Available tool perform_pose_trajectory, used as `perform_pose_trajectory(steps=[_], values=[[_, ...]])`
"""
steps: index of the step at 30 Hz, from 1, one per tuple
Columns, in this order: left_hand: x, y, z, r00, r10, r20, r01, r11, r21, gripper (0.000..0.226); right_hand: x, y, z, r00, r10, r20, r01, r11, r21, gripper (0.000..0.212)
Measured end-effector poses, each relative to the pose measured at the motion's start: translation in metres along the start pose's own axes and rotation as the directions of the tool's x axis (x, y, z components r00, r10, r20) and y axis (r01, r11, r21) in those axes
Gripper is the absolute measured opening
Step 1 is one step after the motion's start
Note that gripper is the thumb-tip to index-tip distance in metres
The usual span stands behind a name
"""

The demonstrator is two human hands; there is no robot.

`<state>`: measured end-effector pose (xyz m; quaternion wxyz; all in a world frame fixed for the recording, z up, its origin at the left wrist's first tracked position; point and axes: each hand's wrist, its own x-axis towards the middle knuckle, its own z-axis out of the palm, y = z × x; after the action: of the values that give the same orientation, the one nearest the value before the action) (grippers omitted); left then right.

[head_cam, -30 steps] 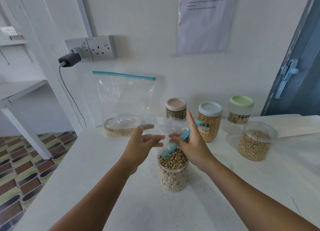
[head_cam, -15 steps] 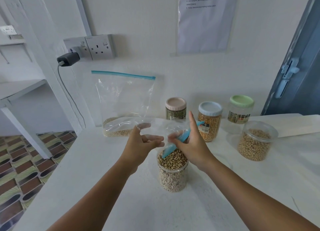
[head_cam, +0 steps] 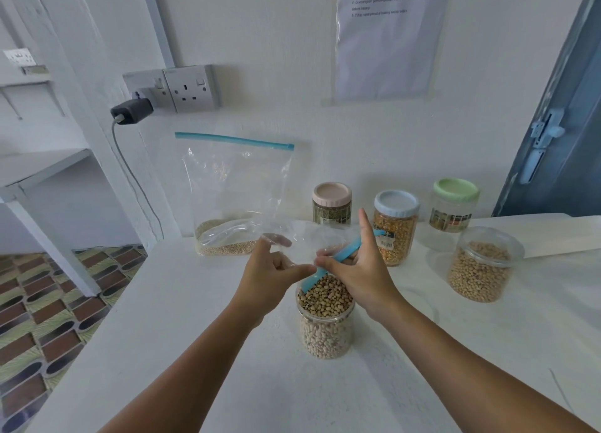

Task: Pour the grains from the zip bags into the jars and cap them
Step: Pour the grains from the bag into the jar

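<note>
Beans are filling the open jar (head_cam: 326, 322) almost to its rim; it is standing lidless on the white tabletop (head_cam: 182, 318), just below both hands. Above its mouth an emptied clear zip bag (head_cam: 305, 237) with a blue seal strip (head_cam: 328, 263) is being held crumpled. The left hand (head_cam: 271, 278) is pinching the bag's clear film between thumb and curled fingers. The right hand (head_cam: 359, 270) is gripping the blue strip, its index finger sticking straight up. A second zip bag (head_cam: 237, 185) is leaning upright against the wall behind, with pale grain lying in its bottom. Three capped jars are standing along the wall: a pink-lidded jar (head_cam: 332, 203), a blue-lidded jar (head_cam: 395, 227) and a green-lidded jar (head_cam: 454, 208). A lidless jar of beans (head_cam: 481, 266) is sitting to the right, well apart from the hands.
</note>
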<state>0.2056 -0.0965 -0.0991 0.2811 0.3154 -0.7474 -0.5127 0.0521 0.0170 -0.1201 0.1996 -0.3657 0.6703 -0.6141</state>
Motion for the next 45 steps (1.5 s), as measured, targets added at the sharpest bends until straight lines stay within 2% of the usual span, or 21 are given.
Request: perform_pose_trajectory(steps=[2,7,13,15,19,23,26,30,33,36,38,40,42,45], values=[[0.001,0.0,0.001,1.0,0.011,-0.009,-0.01,1.0,0.024,0.053,0.0,-0.001,0.0,1.0,0.005,0.011,-0.005,1.0,0.004,0.118],[-0.001,-0.004,-0.001,0.993,0.006,0.118,-0.012,0.999,0.045,0.06,0.0,0.005,-0.002,1.0,0.017,0.023,-0.017,1.0,0.003,0.113],[0.0,-0.003,0.0,1.0,0.006,-0.017,-0.004,0.996,0.087,0.055,-0.001,0.003,-0.003,0.999,0.031,0.015,-0.032,0.999,0.034,0.118],[0.001,-0.004,0.0,1.0,0.007,-0.017,-0.005,0.995,0.097,0.052,-0.001,0.001,-0.003,0.999,0.036,0.015,-0.037,0.999,0.038,0.119],[0.001,-0.008,-0.003,0.997,0.017,0.071,-0.026,0.992,0.127,0.057,-0.001,0.003,-0.003,0.999,0.041,0.005,-0.041,0.997,0.071,0.115],[-0.001,-0.002,-0.002,0.999,0.032,0.008,-0.033,0.987,0.155,0.059,-0.003,-0.003,-0.001,1.0,0.026,0.008,-0.026,0.998,0.065,0.109],[-0.003,-0.001,-0.004,1.0,-0.031,0.0,0.031,0.991,0.131,0.064,-0.004,-0.006,0.001,0.999,-0.036,0.025,0.034,0.997,0.075,0.098],[-0.008,0.004,-0.028,0.975,-0.209,0.075,0.191,0.962,0.195,0.076,-0.002,-0.015,0.001,0.998,-0.039,0.046,0.038,0.999,0.025,0.057],[-0.014,0.017,-0.065,0.938,-0.321,0.132,0.283,0.928,0.243,0.07,0.003,-0.021,0.002,0.998,-0.018,0.062,0.016,0.999,0.028,0.055],[-0.021,0.036,-0.103,0.926,-0.332,0.178,0.228,0.87,0.438,0.058,0.007,-0.026,0.007,0.995,-0.025,0.097,0.021,0.999,0.042,0.058],[-0.022,0.051,-0.119,0.943,-0.281,0.18,0.159,0.853,0.497,0.051,0.008,-0.03,0.01,0.991,-0.054,0.122,0.049,0.998,0.044,0.054],[-0.018,0.065,-0.128,0.976,-0.142,0.162,0.051,0.882,0.469,0.046,0.01,-0.037,0.012,0.985,-0.079,0.154,0.075,0.997,0.033,0.053],[-0.009,0.076,-0.132,0.988,-0.011,0.151,-0.043,0.936,0.348,0.041,0.015,-0.047,0.016,0.977,-0.114,0.178,0.113,0.993,0.014,0.061],[0.008,0.082,-0.135,0.966,0.063,0.25,-0.106,0.981,0.162,0.043,0.023,-0.065,0.024,0.958,-0.186,0.217,0.186,0.982,0.021,0.068]])
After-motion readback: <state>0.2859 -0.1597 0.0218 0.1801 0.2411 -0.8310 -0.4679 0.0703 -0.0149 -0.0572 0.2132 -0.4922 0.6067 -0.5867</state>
